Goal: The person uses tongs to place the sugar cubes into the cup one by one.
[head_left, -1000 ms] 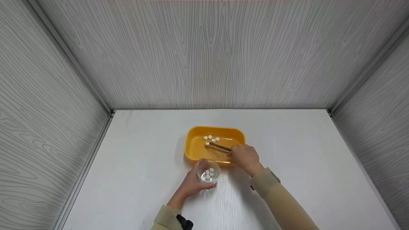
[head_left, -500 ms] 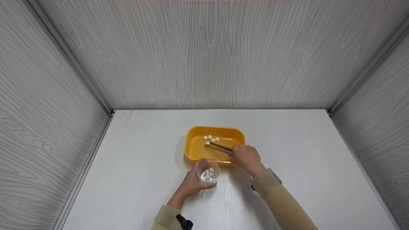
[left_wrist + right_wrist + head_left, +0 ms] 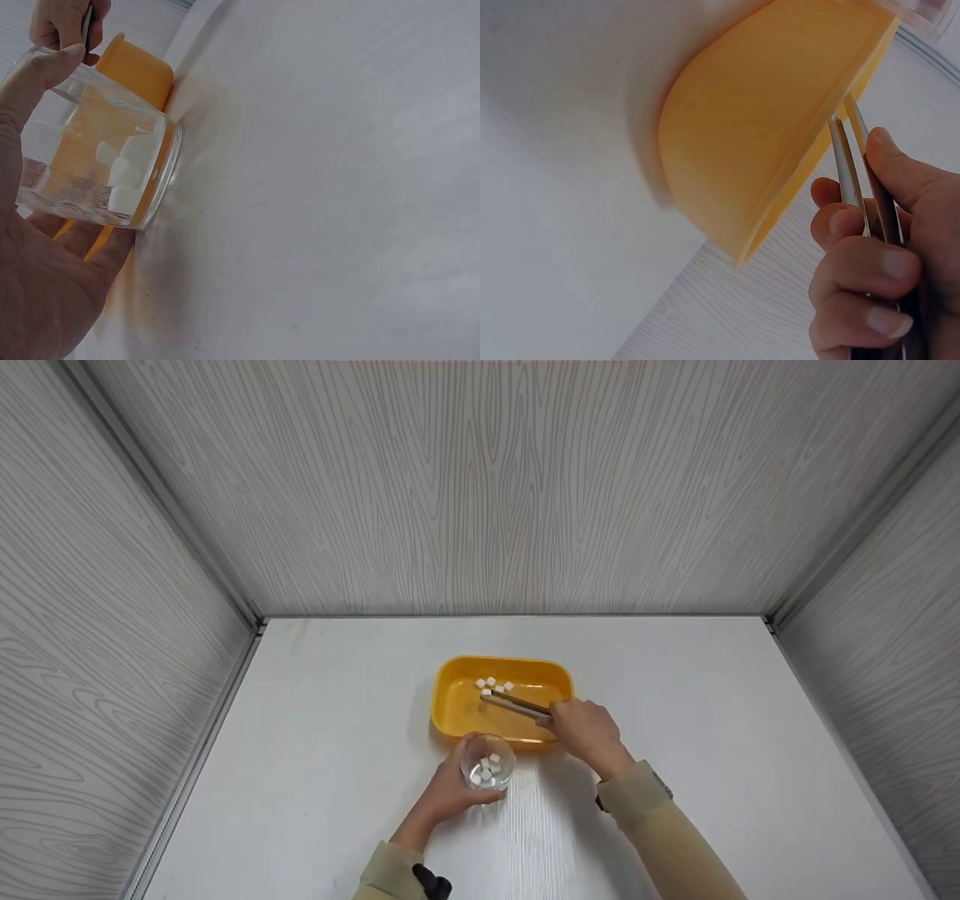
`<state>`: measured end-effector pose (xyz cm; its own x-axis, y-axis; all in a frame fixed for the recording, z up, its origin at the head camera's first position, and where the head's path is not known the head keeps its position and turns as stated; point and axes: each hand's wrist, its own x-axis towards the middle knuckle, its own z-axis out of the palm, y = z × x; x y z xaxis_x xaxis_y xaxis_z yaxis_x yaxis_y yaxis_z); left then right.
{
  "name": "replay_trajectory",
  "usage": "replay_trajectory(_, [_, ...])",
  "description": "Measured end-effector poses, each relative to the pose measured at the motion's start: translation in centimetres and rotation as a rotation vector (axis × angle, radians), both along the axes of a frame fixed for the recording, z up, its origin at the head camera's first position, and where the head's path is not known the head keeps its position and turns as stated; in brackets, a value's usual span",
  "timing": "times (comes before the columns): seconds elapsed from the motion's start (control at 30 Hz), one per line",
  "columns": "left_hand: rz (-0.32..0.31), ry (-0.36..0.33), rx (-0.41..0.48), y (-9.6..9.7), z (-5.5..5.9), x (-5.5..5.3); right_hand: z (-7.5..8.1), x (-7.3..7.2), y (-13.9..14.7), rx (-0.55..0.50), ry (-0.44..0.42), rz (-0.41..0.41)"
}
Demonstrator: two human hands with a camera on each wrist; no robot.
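Note:
My left hand (image 3: 450,789) wraps round a clear glass (image 3: 90,142) beside the near edge of the yellow tray (image 3: 450,660). Several small white cubes (image 3: 126,174) lie at the bottom of that glass. Over the tray's near right side, my right hand (image 3: 586,733) grips metal tweezers (image 3: 870,180), fingers curled round both arms. The tweezers (image 3: 521,703) reach down to the left into the tray, with a white cube (image 3: 486,692) between their tips. A little farther back, several more cubes (image 3: 490,681) sit close together on the tray floor. The right wrist view hides the tweezer tips behind the tray wall.
The white table (image 3: 345,720) runs out on both sides of the tray. Grey wood-grain panels (image 3: 487,487) stand at the back, left and right. A dark device (image 3: 433,881) is strapped at the left cuff.
My right hand has shifted slightly to the right, and the tweezer tips with the cube have moved a little up the view, toward the other cubes. My left hand and the glass stay put.

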<state>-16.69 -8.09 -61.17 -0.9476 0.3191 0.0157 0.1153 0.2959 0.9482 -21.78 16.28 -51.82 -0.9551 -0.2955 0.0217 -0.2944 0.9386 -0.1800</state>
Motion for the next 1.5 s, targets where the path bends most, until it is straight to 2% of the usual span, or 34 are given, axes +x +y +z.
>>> replay_trajectory(0.2, [0.001, 0.011, 0.019, 0.0, 0.0, 0.0, 0.7, 0.6, 0.4, -0.023, -0.017, -0.002])
replay_trajectory(0.6, [-0.001, 0.033, 0.019, 0.0, 0.0, 0.1, 2.0, 2.3, 1.5, -0.059, 0.018, 0.02])
replay_trajectory(0.8, [0.003, 0.012, 0.013, 0.0, 0.0, 0.1, 2.6, 3.1, 2.4, -0.06, 0.065, 0.036])
replay_trajectory(1.0, [0.011, -0.019, -0.023, 0.1, 0.1, 0.2, 3.1, 3.9, 3.3, -0.069, 0.074, 0.05])
replay_trajectory(1.5, [0.016, -0.019, -0.031, 0.1, 0.2, 0.1, 4.4, 6.3, 4.0, -0.111, 0.117, 0.048])
